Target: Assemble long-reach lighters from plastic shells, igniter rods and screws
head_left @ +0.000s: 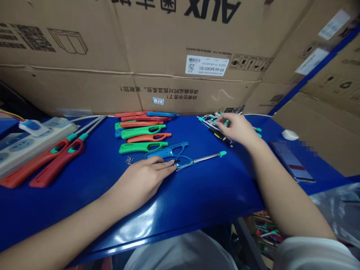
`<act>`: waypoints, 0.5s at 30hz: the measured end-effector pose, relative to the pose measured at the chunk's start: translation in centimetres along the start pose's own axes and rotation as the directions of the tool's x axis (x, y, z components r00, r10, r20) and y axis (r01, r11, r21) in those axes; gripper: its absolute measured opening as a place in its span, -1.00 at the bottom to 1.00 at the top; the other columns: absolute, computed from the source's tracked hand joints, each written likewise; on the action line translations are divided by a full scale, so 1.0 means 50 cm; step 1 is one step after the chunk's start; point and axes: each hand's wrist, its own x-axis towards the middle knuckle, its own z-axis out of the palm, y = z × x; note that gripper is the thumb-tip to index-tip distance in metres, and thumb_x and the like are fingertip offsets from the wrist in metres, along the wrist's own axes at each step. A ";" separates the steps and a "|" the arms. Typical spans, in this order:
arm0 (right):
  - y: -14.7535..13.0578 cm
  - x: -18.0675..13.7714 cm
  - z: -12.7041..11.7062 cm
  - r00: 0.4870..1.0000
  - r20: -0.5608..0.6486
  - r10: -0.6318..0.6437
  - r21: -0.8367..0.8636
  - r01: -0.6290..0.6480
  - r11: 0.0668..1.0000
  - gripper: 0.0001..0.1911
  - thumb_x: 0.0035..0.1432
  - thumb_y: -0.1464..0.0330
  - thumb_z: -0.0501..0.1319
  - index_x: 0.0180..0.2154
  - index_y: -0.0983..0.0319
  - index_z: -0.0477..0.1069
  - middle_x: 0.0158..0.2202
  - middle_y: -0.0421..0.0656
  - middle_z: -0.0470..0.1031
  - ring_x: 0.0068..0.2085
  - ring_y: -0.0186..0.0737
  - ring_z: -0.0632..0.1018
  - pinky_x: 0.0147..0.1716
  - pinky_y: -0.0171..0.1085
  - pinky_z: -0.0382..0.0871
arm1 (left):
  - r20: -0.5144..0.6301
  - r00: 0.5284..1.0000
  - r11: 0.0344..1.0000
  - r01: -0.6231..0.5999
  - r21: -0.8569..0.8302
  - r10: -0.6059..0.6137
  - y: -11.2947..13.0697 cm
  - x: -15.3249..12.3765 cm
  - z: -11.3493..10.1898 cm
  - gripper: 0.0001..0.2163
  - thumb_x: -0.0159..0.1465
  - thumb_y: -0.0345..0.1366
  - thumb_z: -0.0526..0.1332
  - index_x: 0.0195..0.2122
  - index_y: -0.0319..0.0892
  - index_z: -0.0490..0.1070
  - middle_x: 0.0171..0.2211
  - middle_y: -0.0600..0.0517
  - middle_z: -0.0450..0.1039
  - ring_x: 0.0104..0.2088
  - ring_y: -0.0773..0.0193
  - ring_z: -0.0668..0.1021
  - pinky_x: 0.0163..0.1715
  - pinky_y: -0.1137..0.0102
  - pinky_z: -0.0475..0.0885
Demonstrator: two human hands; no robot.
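My left hand (144,176) lies over a blue lighter casing (184,162), fingers together and gripping it against the table. From this casing a metal tube (208,157) with a teal tip points right. Just behind it lies another blue casing half (168,150). My right hand (234,129) is at a pile of small teal-and-metal parts (225,120), thumb and fingertips pinched; whatever is between them is too small to tell. A black-and-yellow screwdriver (217,133) lies beside its fingers.
Green casing halves (143,147) and orange ones are stacked behind my left hand, near small screws (129,160). Two long red lighters (59,165) rest by a power strip (22,148). A phone (292,161) and white object (290,135) lie right. A cardboard wall (98,82) stands behind.
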 end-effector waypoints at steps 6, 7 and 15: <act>0.095 0.020 -0.023 0.939 0.122 0.320 -0.265 -0.280 0.923 -0.85 0.05 0.44 0.27 -0.29 0.19 0.58 -0.21 -0.06 0.61 -0.24 -0.05 0.56 -0.34 -0.24 0.30 | 0.011 1.000 1.000 -0.009 0.016 0.009 0.002 -0.002 0.000 -0.62 0.40 -0.49 0.06 0.14 -0.20 0.53 0.11 0.02 0.58 -0.03 0.06 0.63 -0.10 0.23 0.62; 0.098 0.021 -0.022 0.939 0.110 0.325 -0.263 -0.288 0.921 -0.83 0.06 0.44 0.26 -0.26 0.19 0.58 -0.20 -0.06 0.61 -0.22 -0.04 0.56 -0.33 -0.23 0.31 | 0.011 1.000 1.000 -0.015 0.016 0.015 0.002 -0.002 0.000 -0.62 0.39 -0.50 0.06 0.14 -0.21 0.53 0.11 0.02 0.58 -0.03 0.05 0.63 -0.10 0.23 0.62; 0.125 0.032 0.036 0.974 -0.162 0.158 -0.167 -0.185 0.968 -0.77 0.14 0.38 0.23 -0.16 0.24 0.57 -0.11 0.06 0.47 -0.02 0.11 0.50 0.04 -0.02 0.37 | -0.022 0.999 0.999 -0.036 -0.031 0.035 -0.004 -0.009 0.003 -0.59 0.37 -0.51 0.07 0.17 -0.17 0.50 0.13 0.07 0.57 -0.02 0.06 0.60 -0.07 0.24 0.61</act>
